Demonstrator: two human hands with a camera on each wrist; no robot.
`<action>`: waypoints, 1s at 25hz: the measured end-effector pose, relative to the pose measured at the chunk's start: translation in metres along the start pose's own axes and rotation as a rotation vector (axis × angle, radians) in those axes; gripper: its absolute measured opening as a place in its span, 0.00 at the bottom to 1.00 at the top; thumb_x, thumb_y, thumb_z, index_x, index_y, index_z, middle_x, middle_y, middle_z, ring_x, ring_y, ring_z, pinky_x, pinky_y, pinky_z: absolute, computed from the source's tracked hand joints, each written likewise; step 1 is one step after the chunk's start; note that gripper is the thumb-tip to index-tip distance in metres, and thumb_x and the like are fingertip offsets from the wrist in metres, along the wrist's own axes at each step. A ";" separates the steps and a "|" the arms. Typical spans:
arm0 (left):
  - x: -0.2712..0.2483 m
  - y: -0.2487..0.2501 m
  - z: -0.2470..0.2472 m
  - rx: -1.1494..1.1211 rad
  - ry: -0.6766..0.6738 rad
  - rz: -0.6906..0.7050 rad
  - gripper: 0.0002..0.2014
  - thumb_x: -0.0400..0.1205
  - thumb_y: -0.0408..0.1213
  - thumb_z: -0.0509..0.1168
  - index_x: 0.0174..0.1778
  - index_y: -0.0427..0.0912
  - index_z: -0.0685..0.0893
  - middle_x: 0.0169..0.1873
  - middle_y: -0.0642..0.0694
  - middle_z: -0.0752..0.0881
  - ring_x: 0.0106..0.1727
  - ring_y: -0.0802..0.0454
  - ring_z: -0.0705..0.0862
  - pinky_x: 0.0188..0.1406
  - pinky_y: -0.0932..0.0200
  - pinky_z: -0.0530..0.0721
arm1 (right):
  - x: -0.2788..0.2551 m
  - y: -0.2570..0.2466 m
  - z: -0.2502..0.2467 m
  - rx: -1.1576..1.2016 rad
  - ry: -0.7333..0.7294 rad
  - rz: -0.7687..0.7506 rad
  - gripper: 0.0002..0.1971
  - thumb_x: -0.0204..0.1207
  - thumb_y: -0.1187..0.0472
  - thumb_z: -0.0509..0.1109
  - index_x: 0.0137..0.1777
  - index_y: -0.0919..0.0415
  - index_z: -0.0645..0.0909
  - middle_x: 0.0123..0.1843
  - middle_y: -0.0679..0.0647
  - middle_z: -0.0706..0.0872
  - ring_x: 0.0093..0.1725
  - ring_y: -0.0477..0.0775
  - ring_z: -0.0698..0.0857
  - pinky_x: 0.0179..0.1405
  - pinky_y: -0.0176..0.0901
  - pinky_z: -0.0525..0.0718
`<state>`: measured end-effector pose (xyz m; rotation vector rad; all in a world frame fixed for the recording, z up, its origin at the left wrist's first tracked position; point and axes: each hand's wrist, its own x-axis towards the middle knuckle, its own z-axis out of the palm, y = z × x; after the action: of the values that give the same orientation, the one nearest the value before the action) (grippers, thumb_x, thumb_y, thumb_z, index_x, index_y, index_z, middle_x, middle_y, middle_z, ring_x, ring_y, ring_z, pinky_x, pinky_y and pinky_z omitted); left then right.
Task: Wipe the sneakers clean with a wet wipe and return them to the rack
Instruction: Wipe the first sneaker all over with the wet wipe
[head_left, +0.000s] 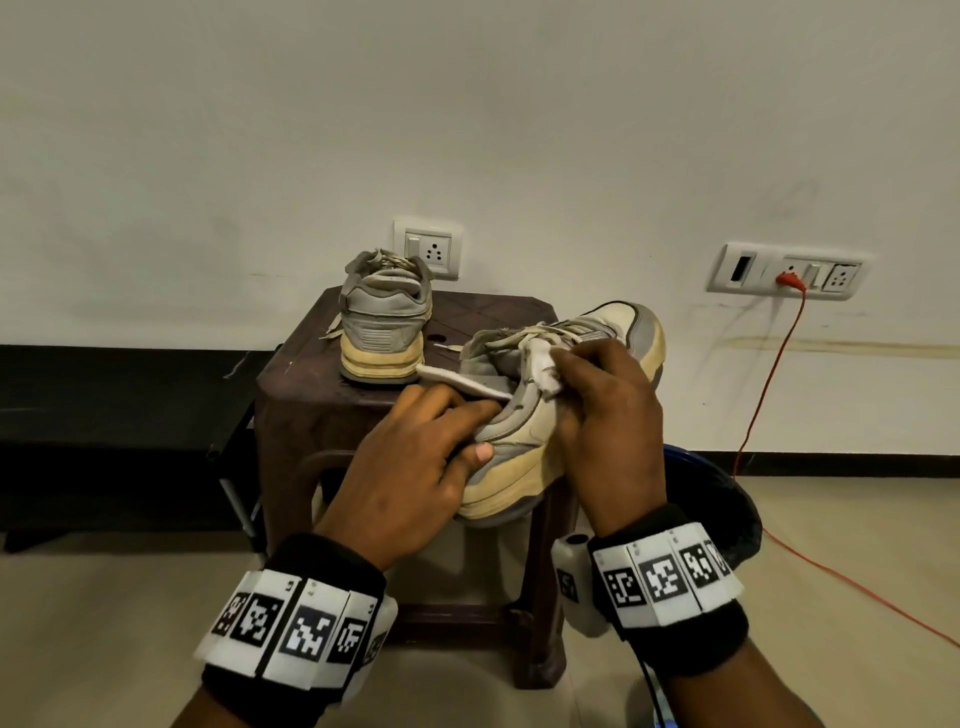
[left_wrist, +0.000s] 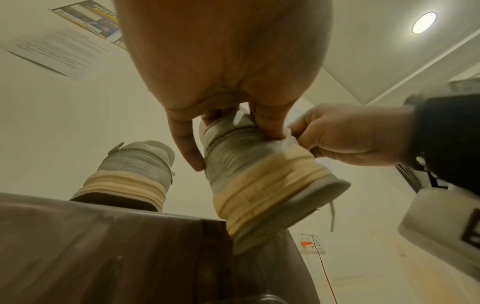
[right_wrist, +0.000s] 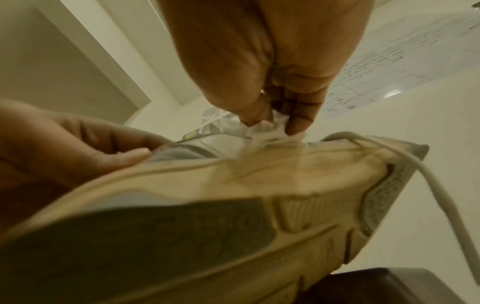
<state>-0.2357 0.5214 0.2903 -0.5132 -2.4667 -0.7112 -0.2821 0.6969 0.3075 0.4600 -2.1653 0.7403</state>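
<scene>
A grey and cream sneaker (head_left: 524, 441) is tilted over the stool's front right corner, toe pointing away. My left hand (head_left: 415, 457) grips its heel collar (left_wrist: 233, 144), thumb on the outer side. My right hand (head_left: 602, 410) pinches a crumpled white wet wipe (head_left: 543, 369) and presses it against the sneaker's side near the laces (right_wrist: 262, 131). The second sneaker (head_left: 384, 322) stands upright on the brown plastic stool (head_left: 306, 384), heel toward me. In the right wrist view the held sneaker's sole (right_wrist: 207, 226) fills the lower frame.
Wall sockets (head_left: 428, 249) sit behind the stool; an orange cable (head_left: 763, 395) runs from a second socket panel (head_left: 789, 273) down across the floor at right. A dark bin (head_left: 727, 514) stands right of the stool. A black rack frame (head_left: 104, 415) lies at left.
</scene>
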 end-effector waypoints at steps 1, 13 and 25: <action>0.000 0.000 0.000 -0.005 -0.007 -0.013 0.21 0.79 0.47 0.61 0.69 0.51 0.80 0.53 0.56 0.79 0.58 0.59 0.72 0.52 0.63 0.72 | -0.004 -0.006 -0.002 0.046 -0.016 -0.071 0.19 0.69 0.76 0.73 0.60 0.64 0.86 0.53 0.60 0.85 0.53 0.59 0.83 0.49 0.46 0.84; 0.001 -0.001 0.001 -0.028 -0.001 0.003 0.24 0.78 0.52 0.55 0.69 0.52 0.79 0.54 0.57 0.79 0.59 0.58 0.73 0.53 0.61 0.75 | -0.005 0.029 -0.005 0.003 0.085 -0.031 0.16 0.68 0.74 0.75 0.56 0.67 0.87 0.51 0.62 0.87 0.51 0.62 0.85 0.49 0.54 0.87; 0.003 -0.013 0.002 -0.210 0.016 -0.073 0.22 0.78 0.46 0.63 0.69 0.48 0.80 0.55 0.62 0.76 0.61 0.58 0.75 0.60 0.61 0.74 | -0.006 0.031 -0.003 -0.040 0.118 -0.084 0.12 0.69 0.74 0.73 0.53 0.69 0.88 0.47 0.64 0.87 0.46 0.64 0.86 0.45 0.49 0.86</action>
<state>-0.2454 0.5126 0.2853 -0.4931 -2.4196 -1.0069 -0.2935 0.7235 0.2935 0.4716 -2.0346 0.6604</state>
